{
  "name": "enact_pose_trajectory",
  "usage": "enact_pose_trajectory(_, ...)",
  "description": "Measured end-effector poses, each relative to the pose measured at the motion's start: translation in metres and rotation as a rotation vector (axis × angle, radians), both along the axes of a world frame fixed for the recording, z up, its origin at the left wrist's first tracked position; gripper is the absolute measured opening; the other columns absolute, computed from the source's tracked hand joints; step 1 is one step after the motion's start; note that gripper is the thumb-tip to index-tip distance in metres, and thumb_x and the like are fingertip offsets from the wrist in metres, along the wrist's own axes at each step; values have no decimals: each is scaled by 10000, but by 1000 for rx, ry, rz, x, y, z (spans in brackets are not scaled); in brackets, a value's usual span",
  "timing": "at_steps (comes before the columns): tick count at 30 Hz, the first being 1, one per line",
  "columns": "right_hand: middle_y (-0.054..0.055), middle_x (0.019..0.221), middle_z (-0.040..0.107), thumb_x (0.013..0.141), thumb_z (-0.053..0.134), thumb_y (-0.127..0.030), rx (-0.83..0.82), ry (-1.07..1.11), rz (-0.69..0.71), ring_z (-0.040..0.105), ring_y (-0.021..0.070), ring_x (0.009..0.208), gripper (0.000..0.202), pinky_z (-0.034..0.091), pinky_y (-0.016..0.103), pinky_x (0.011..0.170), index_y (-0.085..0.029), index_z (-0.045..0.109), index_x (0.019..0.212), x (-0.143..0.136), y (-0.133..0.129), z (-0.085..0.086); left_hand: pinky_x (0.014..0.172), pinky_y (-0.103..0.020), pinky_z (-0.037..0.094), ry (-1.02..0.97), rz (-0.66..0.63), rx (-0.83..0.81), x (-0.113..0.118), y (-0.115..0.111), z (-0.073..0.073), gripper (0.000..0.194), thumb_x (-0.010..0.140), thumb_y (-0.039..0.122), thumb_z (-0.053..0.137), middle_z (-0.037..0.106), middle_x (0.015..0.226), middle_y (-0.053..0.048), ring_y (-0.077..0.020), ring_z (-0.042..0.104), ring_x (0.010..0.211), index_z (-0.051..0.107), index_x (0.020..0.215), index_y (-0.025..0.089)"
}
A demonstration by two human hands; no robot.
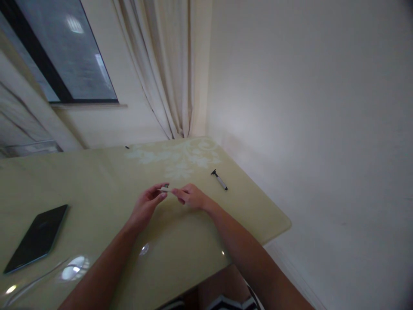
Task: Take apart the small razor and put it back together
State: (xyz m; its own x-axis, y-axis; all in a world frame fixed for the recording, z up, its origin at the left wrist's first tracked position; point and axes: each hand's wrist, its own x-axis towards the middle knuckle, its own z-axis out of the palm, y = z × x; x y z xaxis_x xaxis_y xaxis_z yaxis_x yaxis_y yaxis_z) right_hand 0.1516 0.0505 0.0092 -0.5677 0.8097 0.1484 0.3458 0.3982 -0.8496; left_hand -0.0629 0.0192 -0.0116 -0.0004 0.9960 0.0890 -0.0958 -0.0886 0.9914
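Above the table, my left hand (pixel 149 203) and my right hand (pixel 190 196) meet at a small, flat whitish piece (pixel 166 189). My left thumb and fingers are closed around its left end, where a small dark bit (pixel 166 185) shows at the fingertips. The right end is pinched between my right thumb and forefinger. Both pieces are too small and blurred to name. To the right of my right hand lies a razor (pixel 220 180) with a grey handle and black head, untouched.
The glossy pale-green table (pixel 97 185) has a white floral pattern near its far corner. A dark tablet-like slab (pixel 38 237) lies at left, with a pale cable (pixel 35 280) by it. A small black piece (pixel 127 147) sits at the back edge. A wall (pixel 309 129) borders the right side.
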Motion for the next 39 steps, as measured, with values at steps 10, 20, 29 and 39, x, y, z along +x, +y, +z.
enact_pose_trajectory(10, -30, 523, 434, 984, 410, -696, -30, 30, 2, 396, 100, 514, 671, 313, 252, 561, -181, 506, 564, 0, -1, 1, 780, -263, 471, -80, -11, -16, 2, -3, 5, 552, 593, 442, 951, 746, 907, -40, -163, 612, 809, 802, 1070, 207)
enact_pose_trajectory(20, -28, 549, 404, 987, 401, -692, 0, 32, 2, 372, 102, 538, 650, 276, 256, 554, -191, 452, 575, -2, -5, 3, 729, -246, 485, -186, -31, -82, 3, -6, 9, 558, 529, 440, 980, 757, 940, -52, -133, 592, 747, 818, 1014, 217)
enact_pose_trajectory(29, -33, 545, 391, 1001, 389, -685, 84, -85, -54, 366, 104, 561, 660, 227, 267, 558, -186, 450, 573, -8, -8, 8, 816, -306, 512, 16, -69, -28, -1, -5, 5, 551, 644, 496, 904, 761, 940, -66, -215, 665, 884, 775, 1086, 194)
enact_pose_trajectory(39, -15, 625, 498, 1053, 306, -588, 198, 149, -700, 487, 147, 631, 585, 322, 255, 629, -196, 577, 714, 56, 37, 23, 528, -228, 332, 459, -14, 80, 23, -6, -10, 530, 706, 540, 808, 475, 593, 75, -119, 457, 536, 715, 1086, 183)
